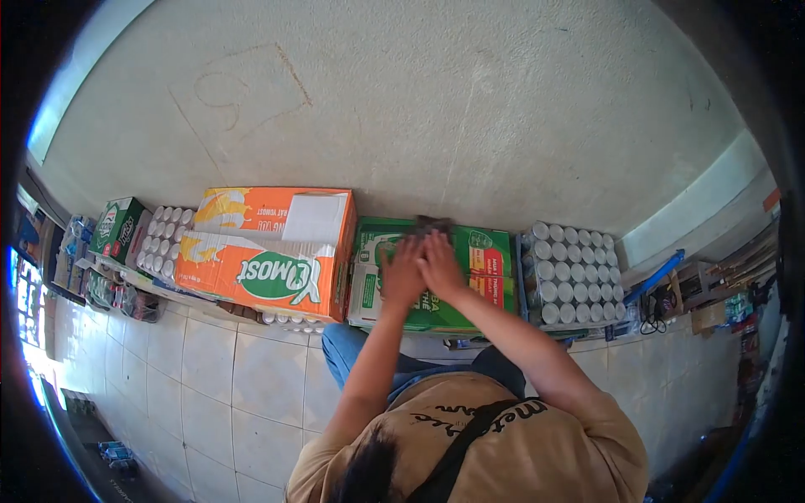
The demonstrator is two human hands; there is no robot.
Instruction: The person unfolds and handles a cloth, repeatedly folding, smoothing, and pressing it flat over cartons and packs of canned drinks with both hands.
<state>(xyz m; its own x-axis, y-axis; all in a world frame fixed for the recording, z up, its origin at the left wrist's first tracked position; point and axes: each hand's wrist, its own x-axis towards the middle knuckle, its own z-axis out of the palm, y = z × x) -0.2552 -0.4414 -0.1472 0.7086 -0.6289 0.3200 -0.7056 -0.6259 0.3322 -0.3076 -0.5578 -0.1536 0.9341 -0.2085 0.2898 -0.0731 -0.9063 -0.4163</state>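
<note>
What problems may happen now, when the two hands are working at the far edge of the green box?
The dark item by the fingertips of the left hand and right hand lies near the far edge of the green box, so it might slip off toward the wall.
A wide sideways sweep might knock the packed cans close on the right.
Hard pressing might dent the box top.

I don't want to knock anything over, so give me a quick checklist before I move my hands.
1. Left hand over the green box: ok.
2. Right hand close beside it: ok.
3. Dark item at the fingertips firmly gripped: cannot tell.
4. Wide gap before the orange carton: not ok, it stands close on the left.
5. Cans on the right standing upright: ok.
</note>
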